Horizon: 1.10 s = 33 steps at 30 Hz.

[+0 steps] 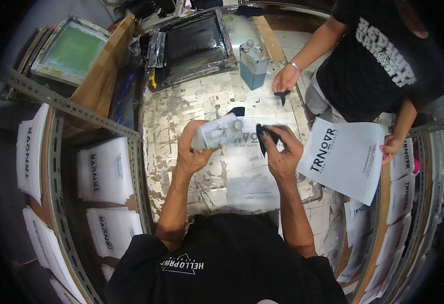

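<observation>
Printed stacks (113, 230) are shelved, the unstacked sheet (252, 195) isn't; your left hand (192, 154) grips a bottle (214, 134), right hand (285, 152) pinching black cloth (261, 139).

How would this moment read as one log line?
left hand: holds pale bottle; right hand: holds black piece, likely cloth; co-worker's hand: holds printed sheet; table: blue-liquid bottle

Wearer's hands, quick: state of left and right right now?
Left hand: closed around a whitish bottle, tilted.
Right hand: closed on a black cloth.
</observation>
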### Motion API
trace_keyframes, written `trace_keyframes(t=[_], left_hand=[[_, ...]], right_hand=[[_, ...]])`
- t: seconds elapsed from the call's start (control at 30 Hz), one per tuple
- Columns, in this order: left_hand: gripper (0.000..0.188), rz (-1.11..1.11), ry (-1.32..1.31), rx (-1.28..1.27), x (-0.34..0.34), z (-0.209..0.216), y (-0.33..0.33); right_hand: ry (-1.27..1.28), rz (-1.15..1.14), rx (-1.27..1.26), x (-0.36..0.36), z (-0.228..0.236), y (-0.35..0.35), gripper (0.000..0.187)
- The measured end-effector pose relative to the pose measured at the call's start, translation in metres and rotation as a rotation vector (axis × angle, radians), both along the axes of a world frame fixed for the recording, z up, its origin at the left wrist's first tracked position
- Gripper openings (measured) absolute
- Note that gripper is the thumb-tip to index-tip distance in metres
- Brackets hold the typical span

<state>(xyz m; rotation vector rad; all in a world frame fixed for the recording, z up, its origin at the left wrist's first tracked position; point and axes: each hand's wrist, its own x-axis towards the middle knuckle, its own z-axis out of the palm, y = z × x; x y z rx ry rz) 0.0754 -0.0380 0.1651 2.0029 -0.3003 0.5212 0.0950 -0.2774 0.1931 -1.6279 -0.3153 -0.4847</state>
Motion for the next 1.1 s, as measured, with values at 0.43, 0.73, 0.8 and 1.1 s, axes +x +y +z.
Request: trace_keyframes(t=[0.43,0.73,0.8,1.1], left_hand=[[0.064,0.035,0.016,0.637,-0.014,0.072,-0.012],[0.067,0.086,0.135,0.874,0.004,0.072,0.009],[0.065,0.118,0.112,0.781,0.008,0.063,0.022],[0.065,0.276,0.115,-0.374,0.013,-0.054,0.086]], right_hand=[[0.163,0.177,-0.045,0.007,-0.041,0.02,0.024],[0.507,0.285,0.209,0.027,-0.111,0.082,0.019],[0.415,0.26,0.085,0.038,-0.105,0.091,0.021],[0.022,0.257,-0.018,0.073,-0.037,0.156,0.017]])
